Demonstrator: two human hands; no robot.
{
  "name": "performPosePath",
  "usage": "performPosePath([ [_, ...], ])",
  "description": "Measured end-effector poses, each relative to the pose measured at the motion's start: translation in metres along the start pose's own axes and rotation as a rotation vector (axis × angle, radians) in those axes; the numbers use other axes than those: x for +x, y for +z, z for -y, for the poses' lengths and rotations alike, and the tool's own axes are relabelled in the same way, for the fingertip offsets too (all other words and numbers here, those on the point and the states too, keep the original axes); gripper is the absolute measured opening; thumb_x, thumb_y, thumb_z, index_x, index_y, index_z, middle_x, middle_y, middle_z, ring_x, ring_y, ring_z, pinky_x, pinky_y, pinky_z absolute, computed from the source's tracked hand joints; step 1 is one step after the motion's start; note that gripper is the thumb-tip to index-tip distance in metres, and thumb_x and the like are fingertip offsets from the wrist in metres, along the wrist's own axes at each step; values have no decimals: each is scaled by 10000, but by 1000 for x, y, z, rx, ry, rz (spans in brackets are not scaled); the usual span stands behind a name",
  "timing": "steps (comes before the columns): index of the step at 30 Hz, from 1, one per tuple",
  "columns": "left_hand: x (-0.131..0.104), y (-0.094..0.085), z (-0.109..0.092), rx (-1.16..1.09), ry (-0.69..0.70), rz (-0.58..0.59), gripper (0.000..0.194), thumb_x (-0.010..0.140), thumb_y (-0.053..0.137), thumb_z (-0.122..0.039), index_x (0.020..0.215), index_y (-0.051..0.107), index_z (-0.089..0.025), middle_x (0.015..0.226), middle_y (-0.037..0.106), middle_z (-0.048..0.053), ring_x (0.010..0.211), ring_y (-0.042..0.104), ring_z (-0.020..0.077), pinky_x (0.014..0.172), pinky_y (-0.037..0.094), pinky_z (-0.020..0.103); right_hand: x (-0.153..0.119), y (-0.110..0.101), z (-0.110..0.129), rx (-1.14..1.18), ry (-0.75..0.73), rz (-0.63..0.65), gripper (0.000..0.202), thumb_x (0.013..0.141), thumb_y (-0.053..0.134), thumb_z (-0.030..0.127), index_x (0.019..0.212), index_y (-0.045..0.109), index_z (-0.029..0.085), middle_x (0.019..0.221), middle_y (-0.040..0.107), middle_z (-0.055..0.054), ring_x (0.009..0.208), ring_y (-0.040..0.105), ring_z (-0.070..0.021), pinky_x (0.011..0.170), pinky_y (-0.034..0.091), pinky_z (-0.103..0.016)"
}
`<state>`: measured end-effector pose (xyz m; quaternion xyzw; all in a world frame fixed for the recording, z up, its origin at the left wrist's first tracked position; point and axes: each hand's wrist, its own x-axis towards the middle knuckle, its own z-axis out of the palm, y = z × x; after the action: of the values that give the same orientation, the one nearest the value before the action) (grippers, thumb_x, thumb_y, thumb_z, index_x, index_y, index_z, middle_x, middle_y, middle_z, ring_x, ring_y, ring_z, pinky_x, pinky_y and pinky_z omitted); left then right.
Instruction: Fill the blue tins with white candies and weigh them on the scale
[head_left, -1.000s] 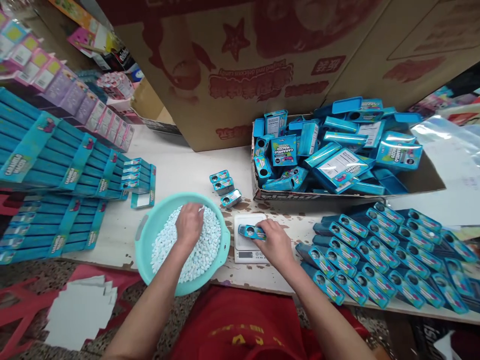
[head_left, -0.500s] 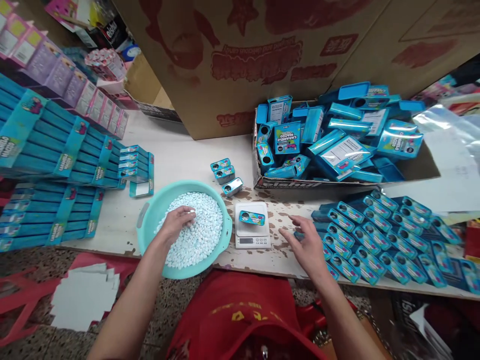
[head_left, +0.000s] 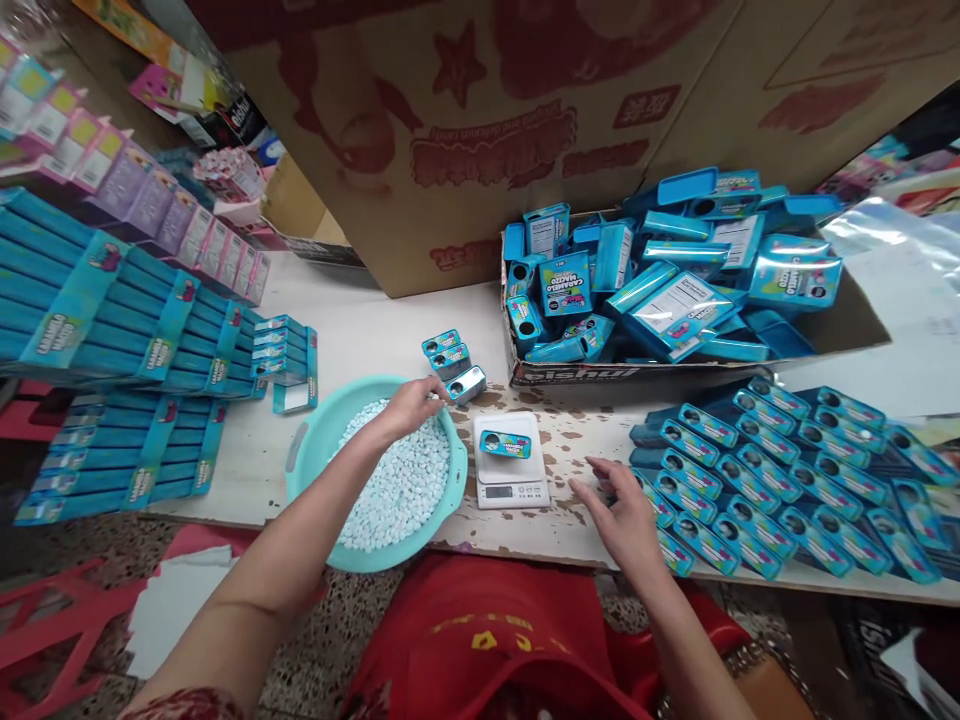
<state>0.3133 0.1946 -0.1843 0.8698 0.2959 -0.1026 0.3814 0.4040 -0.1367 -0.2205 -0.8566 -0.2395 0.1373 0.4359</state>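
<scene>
My left hand (head_left: 412, 408) reaches across the far right rim of a turquoise basin (head_left: 296, 470), fingers pressed together; whatever is between the fingertips is hidden. Small pale candies (head_left: 401, 490) fill much of the basin. Just beyond the fingertips stands a small blue tin (head_left: 468, 384), with two more tins (head_left: 444, 350) behind it. A white digital scale (head_left: 513, 493) sits right of the basin, bearing one blue tin (head_left: 505, 444) with a dark round hole in its top. My right hand (head_left: 619, 510) hovers open, right of the scale, near the rows of tins.
Blue tins stand in rows (head_left: 765, 470) along the right front edge. An open carton (head_left: 585, 375) heaped with tins lies behind them, against a large cardboard box (head_left: 495, 160). Stacked blue display packs (head_left: 142, 300) and pink-purple boxes (head_left: 157, 215) crowd the left.
My left hand has moved from over the candies up and right to the basin's rim near the tins. The right hand stays open near the scale. The view has shifted slightly.
</scene>
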Motion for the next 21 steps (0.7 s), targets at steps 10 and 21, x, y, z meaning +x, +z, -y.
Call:
performPosePath([
  [10, 30, 24, -18, 449, 86, -100, 338, 726, 516, -50, 1016, 635, -174, 975, 612, 78, 871, 584, 214, 736, 424, 282, -4, 2, -11, 39, 36, -2, 417, 805, 552, 567, 1022, 605, 215, 1008, 601, -93, 938, 579, -242, 756, 514, -383],
  [21, 28, 28, -7, 214, 91, -269, 188, 819, 491, -116, 907, 639, -192, 892, 652, 28, 842, 590, 169, 744, 424, 253, 21, 37, 3, 58, -60, 119, 430, 791, 582, 549, 1061, 592, 214, 1034, 599, -97, 933, 583, -249, 764, 512, -399],
])
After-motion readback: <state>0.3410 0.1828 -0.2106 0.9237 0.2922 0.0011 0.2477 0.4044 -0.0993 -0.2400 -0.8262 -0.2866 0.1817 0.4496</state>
